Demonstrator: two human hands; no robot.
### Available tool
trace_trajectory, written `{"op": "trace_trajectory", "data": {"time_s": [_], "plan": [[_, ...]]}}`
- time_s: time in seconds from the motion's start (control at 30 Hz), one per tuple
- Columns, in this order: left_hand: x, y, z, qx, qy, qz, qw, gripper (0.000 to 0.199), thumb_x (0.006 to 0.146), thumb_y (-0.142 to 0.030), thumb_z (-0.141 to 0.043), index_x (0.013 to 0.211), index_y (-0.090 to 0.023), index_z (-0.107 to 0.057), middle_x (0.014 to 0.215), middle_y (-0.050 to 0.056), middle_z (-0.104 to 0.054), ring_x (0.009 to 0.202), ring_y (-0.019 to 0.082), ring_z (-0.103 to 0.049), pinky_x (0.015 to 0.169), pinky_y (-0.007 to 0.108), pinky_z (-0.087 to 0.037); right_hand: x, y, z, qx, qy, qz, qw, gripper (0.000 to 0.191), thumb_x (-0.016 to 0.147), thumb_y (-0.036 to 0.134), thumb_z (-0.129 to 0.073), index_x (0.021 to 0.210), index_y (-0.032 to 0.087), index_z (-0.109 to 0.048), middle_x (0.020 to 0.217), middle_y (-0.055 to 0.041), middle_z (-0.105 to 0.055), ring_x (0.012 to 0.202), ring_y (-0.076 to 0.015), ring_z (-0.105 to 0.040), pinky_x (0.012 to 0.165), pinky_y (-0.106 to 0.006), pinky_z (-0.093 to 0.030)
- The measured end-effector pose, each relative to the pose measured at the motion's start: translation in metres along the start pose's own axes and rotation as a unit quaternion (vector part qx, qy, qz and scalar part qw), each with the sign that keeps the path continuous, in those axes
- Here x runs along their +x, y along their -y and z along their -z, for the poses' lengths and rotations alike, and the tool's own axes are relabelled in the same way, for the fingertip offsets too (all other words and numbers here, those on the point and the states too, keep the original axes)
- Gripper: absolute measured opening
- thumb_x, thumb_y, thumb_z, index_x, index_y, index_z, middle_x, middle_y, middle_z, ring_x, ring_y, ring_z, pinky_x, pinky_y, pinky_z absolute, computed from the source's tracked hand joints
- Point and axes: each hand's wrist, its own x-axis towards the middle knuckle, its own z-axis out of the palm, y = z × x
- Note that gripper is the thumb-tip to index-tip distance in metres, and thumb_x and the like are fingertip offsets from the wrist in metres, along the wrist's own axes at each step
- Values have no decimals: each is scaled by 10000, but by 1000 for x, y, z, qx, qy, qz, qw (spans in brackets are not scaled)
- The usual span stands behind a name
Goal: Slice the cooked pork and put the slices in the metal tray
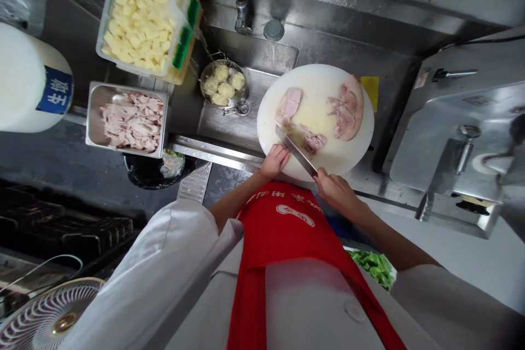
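A round white cutting board (315,79) lies across the sink edge in front of me. My right hand (334,188) is closed round the handle of a kitchen knife (298,154), whose blade slants up and left over the board. My left hand (275,161) rests on the near left of the board beside the blade, fingers curled; whatever is under them is hidden. Just right of the blade is a small pile of cut meat (314,142). Farther back lie a block of pale pink meat (289,104) on the left and a larger piece with skin (348,109) on the right.
Left of the board, the sink (217,123) holds a pot of peeled potatoes (223,85) under a faucet (243,16). Beyond are a tub of potato cubes (139,16) and a metal pan of sliced meat (133,120). A metal slicing machine (451,131) stands at right.
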Motion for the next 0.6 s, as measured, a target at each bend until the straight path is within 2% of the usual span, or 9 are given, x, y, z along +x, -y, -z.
{"op": "trace_trajectory", "data": {"time_s": [0.2, 0.43, 0.6], "plan": [[-5, 1, 6, -29, -7, 9, 1000, 266, 1015, -281, -412, 1103, -142, -621, 1058, 121, -622, 1022, 213, -547, 918, 423, -508, 45, 28, 9, 6, -32, -16, 999, 309, 1041, 282, -284, 1145, 110, -518, 1065, -185, -705, 968, -235, -690, 770, -280, -444], [-8, 6, 1, -25, -5, -16, 1000, 261, 1011, -262, -414, 1112, -129, -615, 1028, 133, -635, 993, 216, -558, 904, 433, -502, 28, 23, 8, -26, -24, 2, 999, 353, 1030, 289, -261, 1146, 109, -541, 890, -168, -719, 852, -268, -706, 747, -314, -463], [-11, 10, -3, -22, -24, -37, 999, 252, 1008, -247, -415, 1111, -121, -609, 1053, 140, -634, 1004, 217, -555, 898, 427, -501, 56, 40, 17, -10, -62, 8, 998, 345, 1028, 268, -273, 1171, 96, -535, 1029, -198, -706, 976, -261, -689, 787, -287, -456]]}}
